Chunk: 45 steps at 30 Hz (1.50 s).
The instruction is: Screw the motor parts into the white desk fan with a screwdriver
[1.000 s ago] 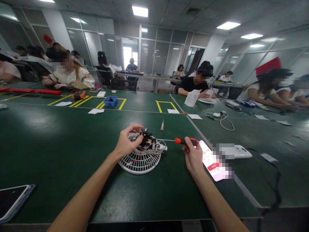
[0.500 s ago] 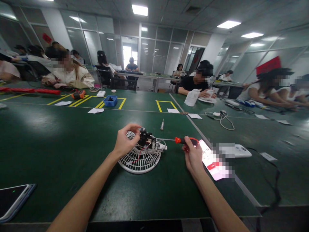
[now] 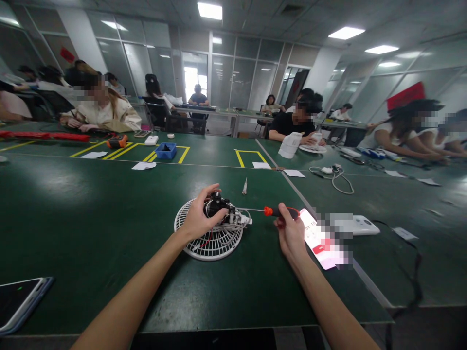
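Observation:
A round white fan grille (image 3: pixel 215 250) lies on the green table in front of me. On top of it sits a black fan motor assembly (image 3: pixel 215 206) with white wires and a thin red wire. My left hand (image 3: pixel 202 216) is closed around the motor, thumb in front and fingers behind. In my right hand (image 3: pixel 291 228) is a screwdriver (image 3: pixel 273 211) with an orange and black handle. Its shaft points left, level, and reaches the right side of the motor assembly; the tip is hidden there.
Beyond the grille lies a small pointed tube (image 3: pixel 244 186). A lit phone (image 3: pixel 315 238) rests beside my right hand, with a white device (image 3: pixel 361 226) farther right. Another phone (image 3: pixel 22 301) is at the near left. A blue tray (image 3: pixel 166 151) stands farther back. Several people sit around the tables.
My left hand has shifted right and wrapped farther around the motor, where before its fingertips held the motor's left side. My right hand and the screwdriver have hardly moved.

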### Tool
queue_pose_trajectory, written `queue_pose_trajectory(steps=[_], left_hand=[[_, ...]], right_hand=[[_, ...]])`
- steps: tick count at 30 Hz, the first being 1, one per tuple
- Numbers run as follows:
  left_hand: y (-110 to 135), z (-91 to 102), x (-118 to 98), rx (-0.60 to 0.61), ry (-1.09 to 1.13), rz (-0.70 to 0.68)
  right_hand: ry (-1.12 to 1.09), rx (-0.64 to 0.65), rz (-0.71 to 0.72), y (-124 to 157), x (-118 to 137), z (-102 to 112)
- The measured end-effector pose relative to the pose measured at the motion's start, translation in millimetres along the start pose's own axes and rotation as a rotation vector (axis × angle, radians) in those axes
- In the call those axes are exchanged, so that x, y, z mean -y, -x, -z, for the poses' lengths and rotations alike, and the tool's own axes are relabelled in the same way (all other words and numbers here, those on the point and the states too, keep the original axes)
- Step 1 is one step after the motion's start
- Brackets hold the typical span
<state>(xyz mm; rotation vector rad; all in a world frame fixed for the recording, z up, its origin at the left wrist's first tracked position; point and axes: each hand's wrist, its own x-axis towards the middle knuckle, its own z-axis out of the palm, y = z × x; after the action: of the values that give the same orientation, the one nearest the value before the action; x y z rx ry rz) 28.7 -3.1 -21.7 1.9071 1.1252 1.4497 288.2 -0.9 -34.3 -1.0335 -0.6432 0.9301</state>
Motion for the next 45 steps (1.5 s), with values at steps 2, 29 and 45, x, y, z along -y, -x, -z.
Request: queue_pose_trajectory(steps=[2, 29, 45], left_hand=[[0, -0.8, 3, -0.020, -0.028, -0.017], [1, -3.3, 7, -0.105, -0.153, -0.080], [2, -3.7, 7, -0.125, -0.167, -0.127]], right_hand=[[-0.008, -0.005, -0.026, 0, 0, 0], [-0.108, 0.024, -0.071, 1, 4, -1], [-0.211, 0.018, -0.250, 1, 13, -1]])
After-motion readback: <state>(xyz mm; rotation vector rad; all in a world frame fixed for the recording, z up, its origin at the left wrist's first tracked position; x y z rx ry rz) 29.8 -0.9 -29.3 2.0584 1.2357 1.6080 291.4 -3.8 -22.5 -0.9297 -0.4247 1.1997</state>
